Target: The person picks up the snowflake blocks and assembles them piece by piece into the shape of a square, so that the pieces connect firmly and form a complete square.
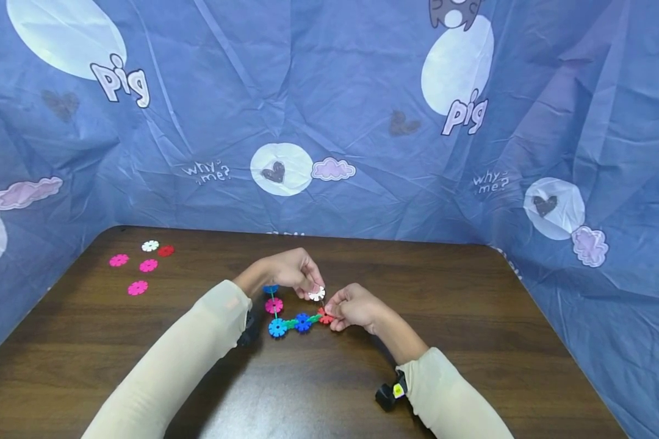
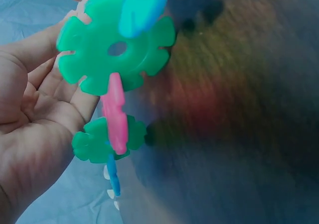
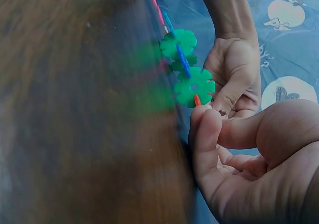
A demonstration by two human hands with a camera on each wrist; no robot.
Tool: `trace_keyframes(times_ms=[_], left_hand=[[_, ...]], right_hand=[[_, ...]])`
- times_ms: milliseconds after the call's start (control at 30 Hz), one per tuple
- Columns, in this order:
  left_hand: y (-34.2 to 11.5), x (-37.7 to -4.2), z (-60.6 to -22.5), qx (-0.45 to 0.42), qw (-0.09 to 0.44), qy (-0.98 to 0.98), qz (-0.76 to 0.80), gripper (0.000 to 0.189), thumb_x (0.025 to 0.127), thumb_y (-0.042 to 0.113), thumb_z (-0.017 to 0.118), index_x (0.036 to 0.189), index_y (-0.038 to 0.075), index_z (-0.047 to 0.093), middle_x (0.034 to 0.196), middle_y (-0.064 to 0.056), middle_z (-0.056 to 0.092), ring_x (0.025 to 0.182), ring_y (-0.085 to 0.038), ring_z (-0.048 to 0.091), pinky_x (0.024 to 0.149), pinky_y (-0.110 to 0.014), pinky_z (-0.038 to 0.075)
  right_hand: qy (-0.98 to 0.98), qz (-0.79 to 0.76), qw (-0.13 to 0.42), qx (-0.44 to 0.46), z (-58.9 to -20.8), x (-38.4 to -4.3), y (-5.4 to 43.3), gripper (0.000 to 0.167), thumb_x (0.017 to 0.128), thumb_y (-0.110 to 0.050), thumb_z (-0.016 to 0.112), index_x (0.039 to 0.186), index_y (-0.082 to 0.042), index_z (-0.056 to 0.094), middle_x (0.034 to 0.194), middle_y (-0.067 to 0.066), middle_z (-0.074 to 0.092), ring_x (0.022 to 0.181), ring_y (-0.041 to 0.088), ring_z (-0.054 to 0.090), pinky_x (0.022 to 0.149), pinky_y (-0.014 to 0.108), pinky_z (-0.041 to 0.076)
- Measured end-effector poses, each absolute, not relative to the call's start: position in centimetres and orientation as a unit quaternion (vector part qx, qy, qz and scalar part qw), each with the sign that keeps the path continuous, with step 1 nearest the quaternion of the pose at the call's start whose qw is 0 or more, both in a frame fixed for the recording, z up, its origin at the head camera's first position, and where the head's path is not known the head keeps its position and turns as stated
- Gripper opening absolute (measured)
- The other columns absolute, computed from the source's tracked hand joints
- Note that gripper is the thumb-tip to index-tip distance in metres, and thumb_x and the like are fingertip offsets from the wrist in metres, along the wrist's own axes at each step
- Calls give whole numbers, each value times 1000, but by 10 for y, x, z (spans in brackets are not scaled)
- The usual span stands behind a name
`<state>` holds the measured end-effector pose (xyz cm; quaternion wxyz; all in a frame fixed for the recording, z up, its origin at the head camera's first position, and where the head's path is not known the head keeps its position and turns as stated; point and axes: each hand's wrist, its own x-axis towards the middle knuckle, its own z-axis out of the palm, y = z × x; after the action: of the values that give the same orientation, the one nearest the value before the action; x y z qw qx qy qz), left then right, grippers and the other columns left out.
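Observation:
A chain of slotted plastic flower discs stands on edge on the table. Along it are a pink disc (image 1: pixel 274 305), a light blue disc (image 1: pixel 277 328), a dark blue disc (image 1: pixel 302 322) and green discs (image 3: pixel 195 87). My right hand (image 1: pixel 356 306) pinches the red disc (image 1: pixel 325 316) at the chain's right end between thumb and fingers. Just above it my left hand (image 1: pixel 293 270) pinches a white disc (image 1: pixel 316 294), which overlaps the gap over the red one. In the left wrist view a large green disc (image 2: pixel 94 45) and a pink disc (image 2: pixel 116 119) partly cover the left palm.
Loose discs lie at the back left of the brown table (image 1: pixel 445 286): a white disc (image 1: pixel 150 246), a red disc (image 1: pixel 166 250) and several pink discs (image 1: pixel 148 265). Blue printed cloth (image 1: pixel 340 110) hangs behind the table and along its sides.

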<state>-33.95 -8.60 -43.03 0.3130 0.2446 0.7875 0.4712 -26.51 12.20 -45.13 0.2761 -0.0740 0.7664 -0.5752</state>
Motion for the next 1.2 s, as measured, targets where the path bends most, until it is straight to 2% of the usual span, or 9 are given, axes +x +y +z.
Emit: trace_keyframes(times_ms=[900, 1200], left_hand=[[-86, -342, -432, 229, 336, 770, 492, 9, 92, -8, 68, 100, -9, 74, 85, -13, 76, 69, -17, 69, 65, -29, 59], [-89, -342, -433, 230, 343, 771, 485, 10, 93, -6, 69, 102, -8, 75, 87, -13, 76, 70, -17, 69, 67, -30, 60]], right_hand=[[780, -576, 241, -33, -448, -260, 113, 10, 99, 11, 53, 95, 12, 61, 85, 11, 59, 62, 15, 64, 65, 27, 60], [765, -588, 259, -42, -448, -260, 116, 9, 99, 12, 53, 98, 15, 61, 84, 12, 59, 62, 15, 65, 66, 27, 61]])
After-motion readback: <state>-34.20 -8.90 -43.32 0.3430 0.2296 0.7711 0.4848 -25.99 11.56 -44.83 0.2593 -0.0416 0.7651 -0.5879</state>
